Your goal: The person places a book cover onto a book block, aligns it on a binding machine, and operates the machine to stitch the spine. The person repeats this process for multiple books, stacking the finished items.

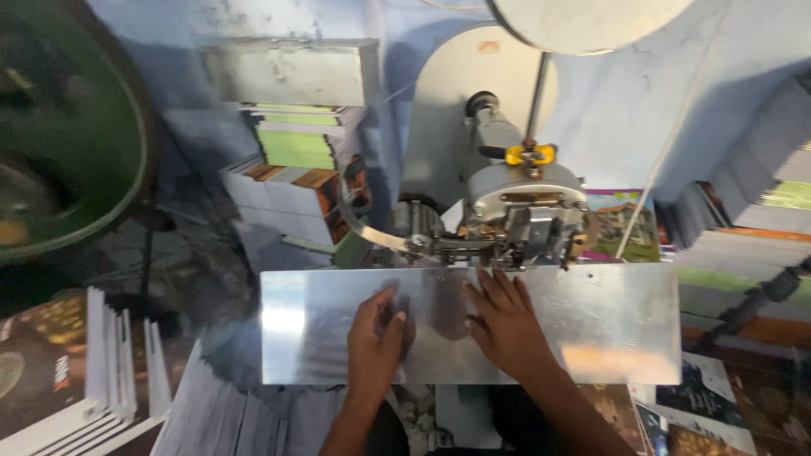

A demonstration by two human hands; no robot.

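A shiny metal work plate [608, 321] lies in front of a grey stitching machine [524, 207]. My left hand [376, 338] rests flat on the plate left of centre, fingers slightly curled, holding nothing. Flat on the plate too lies my right hand [504, 321], its fingertips just below the machine's head, also holding nothing. A thin metal strip [365, 226] curves into the machine from the left.
Stacks of books and paper [291, 177] stand behind the plate at the left. More stacks [743, 245] rise at the right. Loose booklets [76, 371] lie at the lower left. A large green wheel [76, 152] fills the upper left.
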